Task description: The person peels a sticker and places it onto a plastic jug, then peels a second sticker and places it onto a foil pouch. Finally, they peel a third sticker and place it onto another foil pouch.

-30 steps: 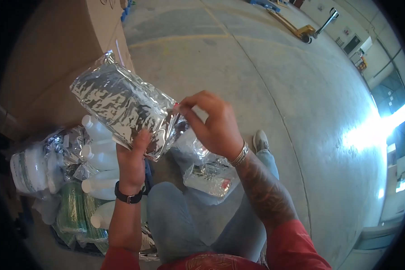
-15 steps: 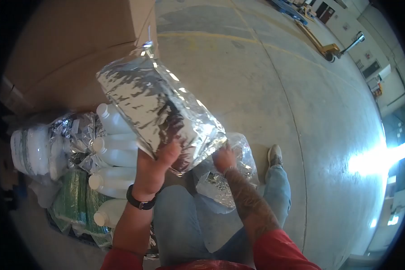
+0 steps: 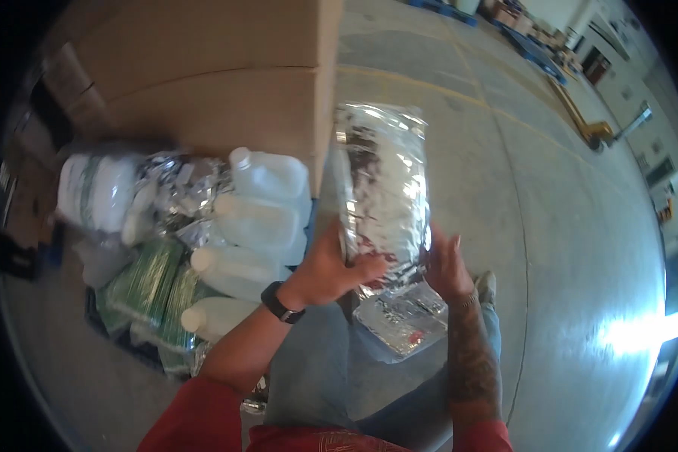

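A shiny silver foil bag [image 3: 388, 181] stands nearly upright in front of me. My left hand [image 3: 330, 273] grips its lower left side, thumb laid across the front. Along the bag's lower right edge, my right hand [image 3: 450, 265] has its fingers stretched out; whether it presses on the foil is hard to tell. Below the bag, between my legs, is a clear plastic bag [image 3: 403, 324] with silvery contents and a small red spot.
At left, several white plastic jugs [image 3: 256, 222] lie beside green wrapped bundles [image 3: 147, 282], crumpled foil [image 3: 192, 188] and a wrapped white item [image 3: 98, 192]. A large cardboard box [image 3: 218, 98] stands behind them. A yellow pallet jack [image 3: 591, 128] is far right on the concrete floor [image 3: 459, 166].
The foil bag has swung from a leftward tilt to nearly upright and moved right. My right hand has risen from the clear plastic bag to the foil bag's side. The view has shifted left.
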`<action>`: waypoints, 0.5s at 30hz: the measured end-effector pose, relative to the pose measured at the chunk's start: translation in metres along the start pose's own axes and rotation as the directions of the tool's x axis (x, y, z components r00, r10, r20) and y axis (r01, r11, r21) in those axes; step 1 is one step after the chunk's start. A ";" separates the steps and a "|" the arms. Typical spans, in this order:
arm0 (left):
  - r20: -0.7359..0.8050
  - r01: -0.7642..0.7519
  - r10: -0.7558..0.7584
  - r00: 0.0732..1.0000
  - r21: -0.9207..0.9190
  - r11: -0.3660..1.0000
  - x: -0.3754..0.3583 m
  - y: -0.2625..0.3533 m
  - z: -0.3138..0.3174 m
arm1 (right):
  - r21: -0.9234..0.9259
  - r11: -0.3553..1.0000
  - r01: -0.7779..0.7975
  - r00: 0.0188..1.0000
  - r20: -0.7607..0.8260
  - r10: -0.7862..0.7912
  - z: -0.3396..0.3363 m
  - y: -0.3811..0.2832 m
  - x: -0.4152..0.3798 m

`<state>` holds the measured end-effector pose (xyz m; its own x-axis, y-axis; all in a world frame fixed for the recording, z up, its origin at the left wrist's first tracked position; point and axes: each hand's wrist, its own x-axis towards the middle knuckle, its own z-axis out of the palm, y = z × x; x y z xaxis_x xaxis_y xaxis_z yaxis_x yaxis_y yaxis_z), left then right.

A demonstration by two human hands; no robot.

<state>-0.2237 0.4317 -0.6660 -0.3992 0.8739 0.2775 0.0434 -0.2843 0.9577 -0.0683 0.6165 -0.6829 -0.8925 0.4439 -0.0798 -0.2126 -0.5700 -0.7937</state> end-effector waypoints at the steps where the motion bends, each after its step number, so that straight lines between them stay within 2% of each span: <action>1: 0.014 0.076 -0.075 0.997 -0.061 0.995 -0.006 0.007 0.002 | -0.347 0.938 0.011 0.996 0.091 0.022 0.020 -0.008 -0.003; 2: -0.005 0.068 -0.068 0.998 -0.051 0.996 -0.013 0.011 -0.001 | -0.646 0.760 0.069 0.984 0.170 0.055 0.037 -0.013 -0.004; 4: -0.073 0.011 -0.019 0.997 -0.102 0.995 -0.032 0.018 -0.009 | -0.530 0.822 0.210 0.967 0.235 -0.096 0.072 -0.003 -0.003; 5: -0.080 0.006 -0.013 0.997 -0.087 0.996 -0.047 0.021 -0.015 | -0.473 0.866 0.160 0.976 0.206 -0.067 0.090 0.000 -0.002; 6: -0.286 -0.006 -0.018 0.958 -0.084 0.996 -0.067 0.024 -0.023 | -0.415 0.904 0.108 0.982 0.186 -0.032 0.106 0.004 0.003; 7: -0.477 -0.018 -0.020 0.879 -0.075 0.997 -0.083 0.029 -0.032 | -0.416 0.894 0.168 0.977 0.190 -0.095 0.118 0.020 0.013; 8: -0.692 0.048 -0.076 0.717 -0.059 0.997 -0.094 0.040 -0.040 | -0.440 0.886 0.148 0.985 0.142 -0.094 0.132 0.034 0.020; 9: -0.815 -0.038 -0.137 0.563 -0.192 0.981 -0.107 0.042 -0.055 | -0.437 0.887 0.150 0.985 0.148 -0.093 0.145 0.049 0.031; 10: -0.846 -0.093 -0.182 0.502 -0.261 0.961 -0.123 0.042 -0.076 | -0.436 0.886 0.155 0.983 0.158 -0.094 0.159 0.060 0.039; 12: -0.887 -0.128 -0.180 0.425 -0.256 0.958 -0.137 0.056 -0.092 | -0.717 0.697 0.009 1.000 0.021 0.008 0.185 0.075 0.036; 13: -0.892 -0.136 -0.169 0.419 -0.246 0.960 -0.141 0.057 -0.098 | -0.809 0.517 0.282 0.956 0.193 -0.219 0.178 0.116 0.048; 14: -0.854 -0.184 -0.129 0.505 -0.252 0.950 -0.143 0.058 -0.101 | -0.938 0.151 0.311 0.932 0.270 -0.241 0.194 0.127 0.043; 15: -0.805 -0.227 -0.087 0.586 -0.267 0.937 -0.144 0.060 -0.102 | -0.972 0.137 0.192 0.976 0.174 -0.133 0.195 0.127 0.037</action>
<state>-0.2566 0.2484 -0.6563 -0.9755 0.2194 0.0186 -0.1127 -0.5702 0.8137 -0.2064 0.4256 -0.6691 -0.9120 0.3882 0.1325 0.1860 0.6794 -0.7098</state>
